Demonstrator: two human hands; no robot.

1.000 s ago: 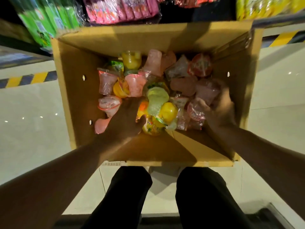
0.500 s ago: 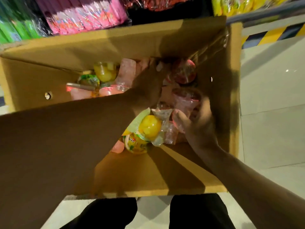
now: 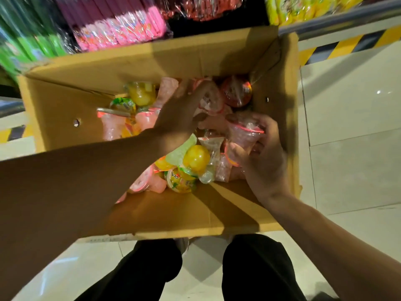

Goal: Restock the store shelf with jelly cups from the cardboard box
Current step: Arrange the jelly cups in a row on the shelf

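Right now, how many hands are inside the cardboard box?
2. The left hand reaches over the middle jelly cups; the right hand grips a pink plastic jelly cup at the right.

the cardboard box (image 3: 152, 61) sits on the floor (image 3: 347, 170) in front of the person's 2 legs (image 3: 249, 268), with the store shelf (image 3: 121, 29) right behind it. jelly cups (image 3: 195, 157) lie piled in the box. the left hand (image 3: 180, 114) reaches into the middle of the pile; the right hand (image 3: 262, 157) is at the pile's right side, beside the box's right wall.
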